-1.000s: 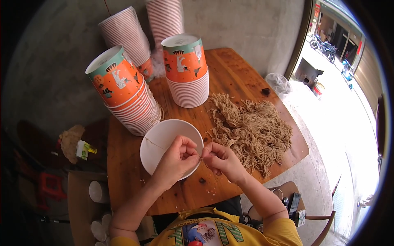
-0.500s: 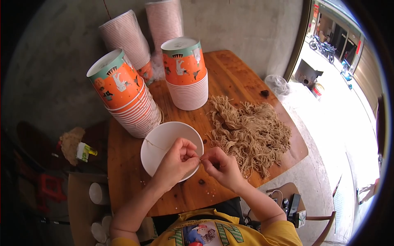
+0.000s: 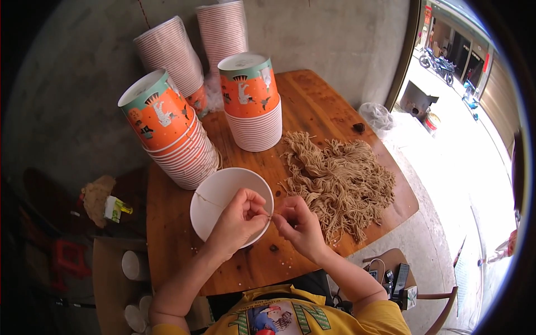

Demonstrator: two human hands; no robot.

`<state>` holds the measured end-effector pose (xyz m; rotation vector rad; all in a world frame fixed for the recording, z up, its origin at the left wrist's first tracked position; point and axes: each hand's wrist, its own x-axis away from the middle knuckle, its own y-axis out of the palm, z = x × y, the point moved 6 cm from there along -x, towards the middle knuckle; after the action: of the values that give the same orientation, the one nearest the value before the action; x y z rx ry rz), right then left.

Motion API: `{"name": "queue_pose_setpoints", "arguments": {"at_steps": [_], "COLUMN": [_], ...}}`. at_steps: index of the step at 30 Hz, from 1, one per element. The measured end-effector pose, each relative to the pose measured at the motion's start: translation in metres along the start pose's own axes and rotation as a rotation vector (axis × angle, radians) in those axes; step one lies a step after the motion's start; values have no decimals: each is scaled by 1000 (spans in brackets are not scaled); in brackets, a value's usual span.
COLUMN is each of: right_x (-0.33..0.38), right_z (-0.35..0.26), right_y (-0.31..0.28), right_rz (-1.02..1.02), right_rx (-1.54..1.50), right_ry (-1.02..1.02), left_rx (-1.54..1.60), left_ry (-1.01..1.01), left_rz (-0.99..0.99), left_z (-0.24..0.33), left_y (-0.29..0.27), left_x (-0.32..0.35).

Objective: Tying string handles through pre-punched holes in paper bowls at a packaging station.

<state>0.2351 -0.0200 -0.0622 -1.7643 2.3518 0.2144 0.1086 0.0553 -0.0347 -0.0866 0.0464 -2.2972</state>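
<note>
A white paper bucket (image 3: 209, 218) stands mouth up in front of me. A thin tan string (image 3: 207, 200) runs from the left side of its wall across the opening toward my left hand (image 3: 239, 223). The fingers of my left hand are pinched together over the bucket's right rim. Just right of the rim, my right hand (image 3: 298, 228) pinches at the same spot, fingertips almost touching the left ones. Both seem to hold the string's end, though the fingers mostly hide it. A heap of loose tan strings (image 3: 349, 187) lies to the right of my right hand.
Two stacks of upside-down orange paper buckets, a leaning left stack (image 3: 167, 123) and a right stack (image 3: 249, 103), stand behind the bucket. Wrapped bucket stacks (image 3: 170, 53) rise by the wall. A cardboard box (image 3: 109, 273) holds white buckets beside the wooden table (image 3: 178, 262).
Little differs. Both hands keep their pinch at the bucket's right rim, with only slight finger movement. The whole view has shifted slightly.
</note>
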Motion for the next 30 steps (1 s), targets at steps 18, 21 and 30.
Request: {"name": "queue_pose_setpoints", "arguments": {"at_steps": [18,21,30], "right_x": [-1,-2,-2], "right_z": [-23,-17,5], "right_y": [-2,-2,7], "right_rz": [2,-3,-140], "right_rx": [574,544,-125], "right_ry": [-399,-377,123], "left_rx": [36,81,-93], "left_ry": [-99,-104,111], "left_rz": [5,-2,-76], "left_z": [0,-4,-2], "left_y": [-2,0,4], "left_x": [-2,-2,-1]}}
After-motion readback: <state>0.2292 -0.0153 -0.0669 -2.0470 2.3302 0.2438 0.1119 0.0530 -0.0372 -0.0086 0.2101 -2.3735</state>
